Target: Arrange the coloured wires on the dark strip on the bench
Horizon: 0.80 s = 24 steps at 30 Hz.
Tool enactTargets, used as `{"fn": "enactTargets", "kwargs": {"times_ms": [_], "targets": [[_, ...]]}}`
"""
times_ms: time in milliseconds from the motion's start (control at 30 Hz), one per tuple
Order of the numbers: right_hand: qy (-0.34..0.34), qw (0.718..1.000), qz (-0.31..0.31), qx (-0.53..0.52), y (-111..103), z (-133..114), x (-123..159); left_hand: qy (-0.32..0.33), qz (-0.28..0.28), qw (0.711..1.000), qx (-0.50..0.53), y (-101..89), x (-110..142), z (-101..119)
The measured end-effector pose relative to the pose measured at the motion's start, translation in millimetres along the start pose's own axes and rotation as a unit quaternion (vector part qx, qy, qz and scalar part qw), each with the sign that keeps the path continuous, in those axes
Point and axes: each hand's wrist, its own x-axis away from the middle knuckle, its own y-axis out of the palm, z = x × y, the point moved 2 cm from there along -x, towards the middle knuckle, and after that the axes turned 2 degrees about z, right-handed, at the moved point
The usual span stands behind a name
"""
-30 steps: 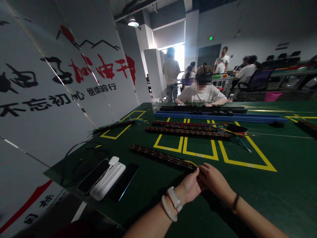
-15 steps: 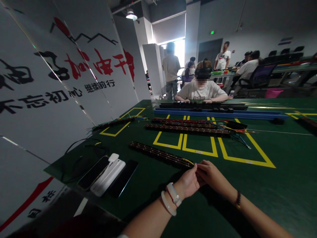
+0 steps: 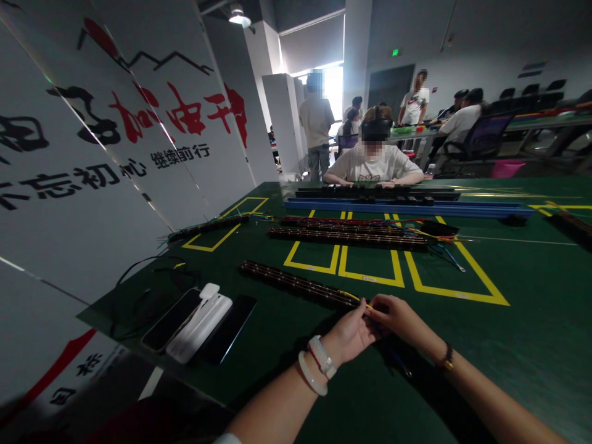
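A long dark strip (image 3: pixel 296 283) with thin copper-coloured lines lies slanted on the green table, its near right end at my hands. From that end a yellow wire (image 3: pixel 349 296) runs between my fingertips. My left hand (image 3: pixel 352 334) is closed, thumb up, gripping the wire beside the strip's end. Close against it, my right hand (image 3: pixel 395 316) pinches the same wire with thumb and forefinger. Below my hands a dark blue wire with a metal lug (image 3: pixel 407 371) hangs down over the table. The exact fingertip contact is partly hidden.
More dark strips with coloured wires (image 3: pixel 346 234) lie across yellow tape outlines (image 3: pixel 370 279). Blue and black rails (image 3: pixel 407 206) stretch behind them. At the left are a white power bank (image 3: pixel 198 330) and dark phones (image 3: pixel 234 330). A person (image 3: pixel 374 163) sits opposite.
My right hand's fingers have lifted slightly, and my left palm has opened up a little. More yellow wire shows, and the blue wire's lug has come into view below. The camera has shifted slightly.
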Motion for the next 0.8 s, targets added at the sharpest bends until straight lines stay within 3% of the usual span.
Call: {"fn": "enactTargets", "kwargs": {"times_ms": [100, 400, 567, 800], "targets": [[0.022, 0.999, -0.026, -0.034, 3.4, 5.8, -0.9, -0.006, -0.003, 1.0, 0.008, 0.3, -0.1, -0.4], [0.0, 0.982, -0.126, -0.144, -4.4, 9.2, -0.4, -0.013, 0.006, 1.0, 0.026, 2.9, 0.2, 0.5], [-0.003, 0.995, -0.088, -0.049, -5.1, 7.6, 1.6, -0.002, 0.018, 1.0, 0.023, 5.4, 2.2, 1.6], [-0.078, 0.994, -0.055, 0.059, -3.8, -4.6, 8.2, 0.014, 0.027, 0.999, 0.028, 4.9, 3.3, 2.6]]}}
